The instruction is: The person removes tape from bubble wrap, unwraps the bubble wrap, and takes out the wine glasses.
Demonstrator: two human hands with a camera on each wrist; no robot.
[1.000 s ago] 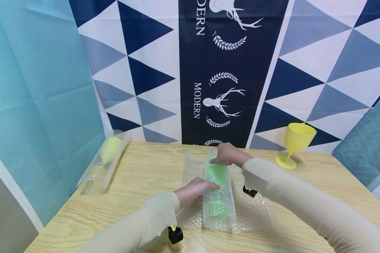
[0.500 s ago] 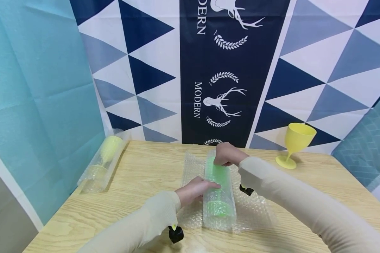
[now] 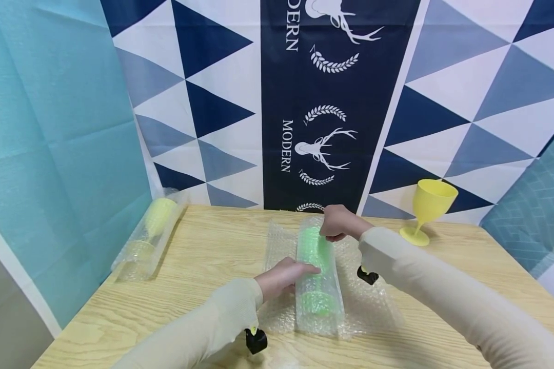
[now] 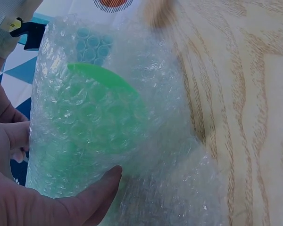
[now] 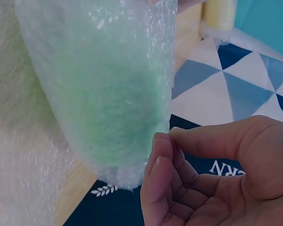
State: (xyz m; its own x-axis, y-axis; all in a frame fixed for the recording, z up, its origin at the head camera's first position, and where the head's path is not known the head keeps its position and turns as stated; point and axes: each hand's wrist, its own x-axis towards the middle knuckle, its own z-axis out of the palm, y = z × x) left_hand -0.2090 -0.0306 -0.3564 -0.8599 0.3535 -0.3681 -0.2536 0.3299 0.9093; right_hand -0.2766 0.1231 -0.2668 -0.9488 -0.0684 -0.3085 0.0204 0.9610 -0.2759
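Note:
A green goblet (image 3: 315,251) lies rolled in bubble wrap (image 3: 320,325) on the table, its bowl towards the back. From the left, my left hand (image 3: 283,278) holds the roll, its thumb lying on top and its fingers at the side. At the roll's far right edge, my right hand (image 3: 341,224) has thumb and fingertips pinched together. The right wrist view shows that pinch right at the edge of the wrap (image 5: 108,94). In the left wrist view, the goblet's green rim (image 4: 106,75) shows through the bubbles.
A yellow goblet (image 3: 431,202) stands upright at the back right of the wooden table (image 3: 212,241). Another yellow goblet (image 3: 159,218), rolled in bubble wrap, lies at the left edge. Loose bubble wrap (image 3: 371,307) spreads beneath the green roll. A patterned cloth (image 3: 226,102) hangs behind.
My right hand has shifted from the top of the roll to its right edge, with the fingertips drawn together. The left hand keeps its place.

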